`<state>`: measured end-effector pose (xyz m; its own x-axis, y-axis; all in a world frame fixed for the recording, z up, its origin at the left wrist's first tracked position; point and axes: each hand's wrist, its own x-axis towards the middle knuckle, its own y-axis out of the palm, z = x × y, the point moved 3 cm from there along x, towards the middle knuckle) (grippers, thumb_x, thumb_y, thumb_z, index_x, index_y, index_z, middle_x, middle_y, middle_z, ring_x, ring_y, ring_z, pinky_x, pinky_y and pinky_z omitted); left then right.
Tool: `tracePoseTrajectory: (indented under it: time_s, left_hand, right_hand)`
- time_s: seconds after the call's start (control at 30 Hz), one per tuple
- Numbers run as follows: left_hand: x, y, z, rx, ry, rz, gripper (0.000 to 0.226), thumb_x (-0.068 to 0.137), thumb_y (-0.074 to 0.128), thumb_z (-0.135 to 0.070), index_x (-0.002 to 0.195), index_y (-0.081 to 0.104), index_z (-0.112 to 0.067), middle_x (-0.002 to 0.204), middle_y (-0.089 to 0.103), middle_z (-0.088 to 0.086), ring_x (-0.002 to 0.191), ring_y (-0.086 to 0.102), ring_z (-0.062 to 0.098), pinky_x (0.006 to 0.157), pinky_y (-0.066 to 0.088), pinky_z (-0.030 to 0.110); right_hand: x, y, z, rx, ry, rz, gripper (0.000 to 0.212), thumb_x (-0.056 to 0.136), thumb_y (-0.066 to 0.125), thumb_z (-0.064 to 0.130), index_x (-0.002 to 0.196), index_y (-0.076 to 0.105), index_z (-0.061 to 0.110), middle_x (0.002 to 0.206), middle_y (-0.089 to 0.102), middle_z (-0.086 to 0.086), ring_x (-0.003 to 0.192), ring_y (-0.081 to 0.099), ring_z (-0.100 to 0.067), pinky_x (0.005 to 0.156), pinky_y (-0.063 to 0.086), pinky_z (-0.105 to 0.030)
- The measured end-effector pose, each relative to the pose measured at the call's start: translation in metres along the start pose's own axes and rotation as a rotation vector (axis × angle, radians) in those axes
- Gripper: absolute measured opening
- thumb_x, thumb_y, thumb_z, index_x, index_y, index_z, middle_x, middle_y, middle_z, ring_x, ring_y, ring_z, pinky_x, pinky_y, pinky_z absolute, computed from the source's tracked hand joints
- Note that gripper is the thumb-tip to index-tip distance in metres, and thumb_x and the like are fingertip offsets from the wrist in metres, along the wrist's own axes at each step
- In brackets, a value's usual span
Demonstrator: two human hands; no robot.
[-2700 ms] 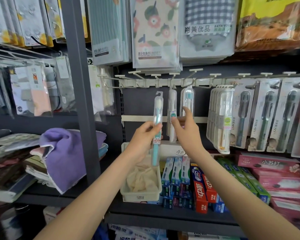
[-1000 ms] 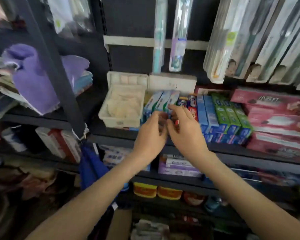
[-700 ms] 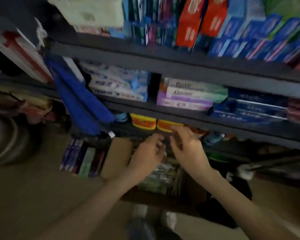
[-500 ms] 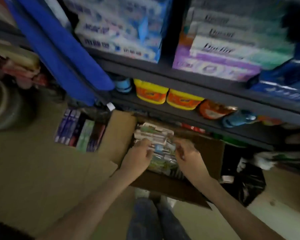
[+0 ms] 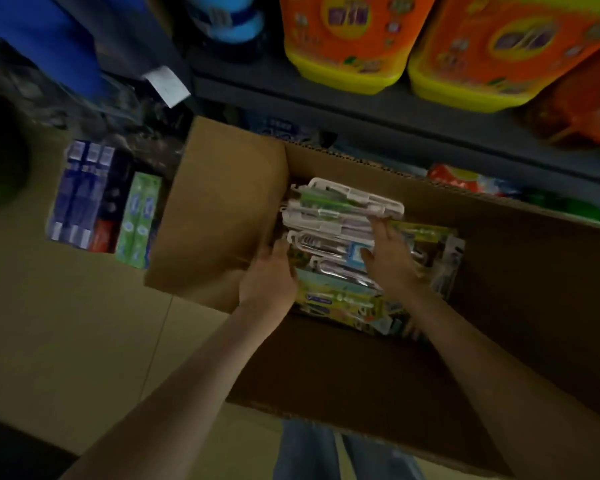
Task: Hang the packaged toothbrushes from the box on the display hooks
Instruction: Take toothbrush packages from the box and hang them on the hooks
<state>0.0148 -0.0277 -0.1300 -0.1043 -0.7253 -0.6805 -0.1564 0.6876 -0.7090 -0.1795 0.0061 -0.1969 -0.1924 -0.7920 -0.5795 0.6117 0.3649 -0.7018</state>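
Note:
An open cardboard box (image 5: 343,368) stands on the floor below the shelving, with a pile of packaged toothbrushes (image 5: 329,216) in clear blister packs inside. My left hand (image 5: 269,277) reaches in at the pile's left edge, fingers curled against the packs. My right hand (image 5: 390,258) lies flat on top of the pile with its fingers spread. Whether either hand grips a pack is not visible. The display hooks are out of view.
Orange and yellow detergent tubs (image 5: 347,39) sit on the lowest shelf (image 5: 378,109) just above the box. Toothpaste cartons (image 5: 101,199) lie on the floor left of the open box flap (image 5: 219,213). Tiled floor (image 5: 66,323) spreads to the left.
Both hands dropped from the hanging toothbrushes at hook height, past the toothpaste shelf, down into the box on the floor. The view tilted down and closer to the box.

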Motion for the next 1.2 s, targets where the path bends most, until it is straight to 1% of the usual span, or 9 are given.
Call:
tracePoseTrajectory:
  time_s: [0.1,0.33,0.53,0.67,0.73,0.83,0.93,1.1,1.2]
  left_hand:
    - [0.015,0.025,0.009,0.030,-0.021,0.036,0.048,0.099,0.047,-0.025,0.143,0.029,-0.020,0.140,0.039,0.010,0.122,0.050,0.028,0.089,0.049,0.040]
    - [0.024,0.064,0.011,0.003,-0.006,0.101,0.052,0.098,0.049,-0.026,0.144,0.026,-0.018,0.138,0.044,0.010,0.118,0.053,0.026,0.086,0.052,0.039]
    - [0.028,0.063,0.004,-0.337,-0.035,0.133,0.035,0.095,0.056,-0.024,0.128,0.044,-0.019,0.119,0.059,0.001,0.083,0.058,0.010,0.054,0.042,0.018]
    - [0.030,0.064,-0.007,-0.853,-0.225,0.263,0.030,0.095,0.060,-0.029,0.119,0.051,-0.014,0.104,0.059,-0.005,0.090,0.055,0.006,0.077,0.046,0.021]
    - [0.030,0.065,-0.014,-1.077,-0.255,0.306,0.030,0.094,0.062,-0.030,0.116,0.054,-0.012,0.107,0.062,0.003,0.093,0.061,0.009,0.075,0.051,0.020]
    - [0.029,0.066,-0.021,-1.170,-0.264,0.269,0.026,0.094,0.060,-0.033,0.112,0.059,-0.014,0.107,0.066,0.005,0.095,0.065,0.010,0.074,0.052,0.021]
    - [0.034,0.067,-0.019,-1.127,-0.361,0.151,0.022,0.094,0.061,-0.033,0.100,0.065,-0.012,0.097,0.071,0.006,0.090,0.069,0.018,0.083,0.056,0.034]
    - [0.043,0.066,-0.010,-0.999,-0.372,0.101,0.021,0.093,0.059,-0.029,0.096,0.065,-0.009,0.090,0.071,0.006,0.086,0.070,0.021,0.084,0.057,0.043]
    - [0.046,0.071,-0.003,-1.019,-0.394,0.168,0.018,0.094,0.058,-0.026,0.096,0.065,-0.010,0.095,0.071,0.007,0.087,0.070,0.021,0.083,0.058,0.042]
  right_hand:
    - [0.038,0.021,-0.007,-0.066,0.075,0.035,0.073,0.097,0.054,0.028,0.153,0.009,0.013,0.158,0.013,-0.009,0.144,0.013,-0.030,0.114,0.022,-0.046]
    - [0.050,0.039,-0.021,-0.278,0.104,0.000,0.064,0.093,0.057,0.040,0.142,0.032,0.008,0.147,0.025,-0.016,0.135,0.022,-0.036,0.111,0.025,-0.044]
    - [0.035,0.036,-0.024,-0.050,0.034,0.111,0.043,0.100,0.045,0.032,0.136,0.048,0.008,0.142,0.042,-0.016,0.132,0.035,-0.032,0.106,0.030,-0.037]
    - [0.005,0.027,-0.013,0.150,0.027,0.160,0.041,0.102,0.044,0.026,0.135,0.049,0.003,0.133,0.050,-0.018,0.121,0.047,-0.031,0.094,0.033,-0.029]
    - [-0.008,0.027,-0.009,0.242,-0.006,0.186,0.040,0.100,0.048,0.026,0.135,0.051,0.005,0.130,0.052,-0.015,0.117,0.050,-0.028,0.092,0.035,-0.027]
    - [-0.022,0.035,-0.006,0.275,-0.128,0.158,0.029,0.096,0.057,0.017,0.121,0.060,0.003,0.095,0.051,-0.009,0.087,0.048,-0.021,0.068,0.028,-0.023]
    - [-0.029,0.046,-0.007,0.197,-0.256,0.124,0.019,0.091,0.064,0.015,0.104,0.064,0.002,0.076,0.038,0.009,0.079,0.040,-0.017,0.066,0.023,-0.025]
    - [-0.021,0.048,-0.006,0.232,-0.413,0.138,0.040,0.092,0.053,0.043,0.095,0.069,0.007,0.082,0.057,0.003,0.080,0.054,-0.021,0.072,0.042,-0.034]
    - [0.013,0.043,-0.018,0.216,-0.155,0.013,0.042,0.096,0.053,0.037,0.127,0.057,0.008,0.123,0.055,-0.012,0.118,0.047,-0.032,0.097,0.037,-0.039]
